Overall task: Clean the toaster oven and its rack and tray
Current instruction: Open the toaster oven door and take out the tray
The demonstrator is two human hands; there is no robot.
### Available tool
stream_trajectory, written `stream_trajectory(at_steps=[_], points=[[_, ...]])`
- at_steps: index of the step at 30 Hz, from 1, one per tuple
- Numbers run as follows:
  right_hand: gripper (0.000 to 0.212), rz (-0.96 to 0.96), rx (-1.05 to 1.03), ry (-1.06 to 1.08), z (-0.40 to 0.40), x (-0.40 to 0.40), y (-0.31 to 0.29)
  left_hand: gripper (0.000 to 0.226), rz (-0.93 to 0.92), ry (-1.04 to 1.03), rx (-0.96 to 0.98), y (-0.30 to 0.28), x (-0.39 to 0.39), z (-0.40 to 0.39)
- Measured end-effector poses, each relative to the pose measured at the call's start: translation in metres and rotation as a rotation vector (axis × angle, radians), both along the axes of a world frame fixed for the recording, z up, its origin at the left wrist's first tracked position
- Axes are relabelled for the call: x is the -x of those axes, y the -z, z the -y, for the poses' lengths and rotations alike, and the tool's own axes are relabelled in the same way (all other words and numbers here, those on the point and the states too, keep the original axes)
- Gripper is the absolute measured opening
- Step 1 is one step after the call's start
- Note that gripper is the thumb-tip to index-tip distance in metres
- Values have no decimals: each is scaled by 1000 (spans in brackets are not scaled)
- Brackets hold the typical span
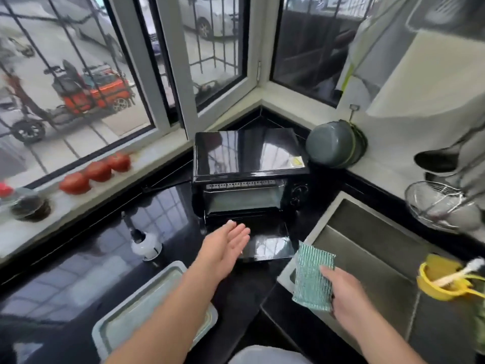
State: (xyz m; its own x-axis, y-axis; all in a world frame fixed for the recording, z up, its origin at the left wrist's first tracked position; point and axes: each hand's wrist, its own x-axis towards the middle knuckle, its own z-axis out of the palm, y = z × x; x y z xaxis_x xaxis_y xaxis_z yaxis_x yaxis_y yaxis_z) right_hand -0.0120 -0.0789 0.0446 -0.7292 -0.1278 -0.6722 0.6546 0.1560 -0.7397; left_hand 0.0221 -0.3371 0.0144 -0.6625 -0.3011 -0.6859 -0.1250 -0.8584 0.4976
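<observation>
Standing on the glossy black desk (86, 261), the black toaster oven (249, 164) has its glass door (265, 245) dropped; leaning there could tip it. Its metal tray (147, 292) lies near the edge. Left hand (223, 248) hovers flat, empty; right hand (346, 292) pinches a teal sponge (313, 277).

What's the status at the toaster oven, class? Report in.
Left hand open, over the dropped oven door. Right hand grips green sponge. Tray out on counter. Nothing blocking.
</observation>
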Motion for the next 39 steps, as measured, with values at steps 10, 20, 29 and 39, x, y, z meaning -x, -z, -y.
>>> stream_trajectory(at_steps=[10,20,29,39], points=[[26,-28,-13,150,-18,-19,-7,25,25,-254,18,4,118,44],[23,-27,15,145,-39,-18,2,11,131,-263,74,11,50,-10],[22,37,28,-104,-26,-5,18,13,141,-381,117,17,-95,-66],[23,138,10,-426,30,-49,46,15,222,-803,-1,31,-248,-79]])
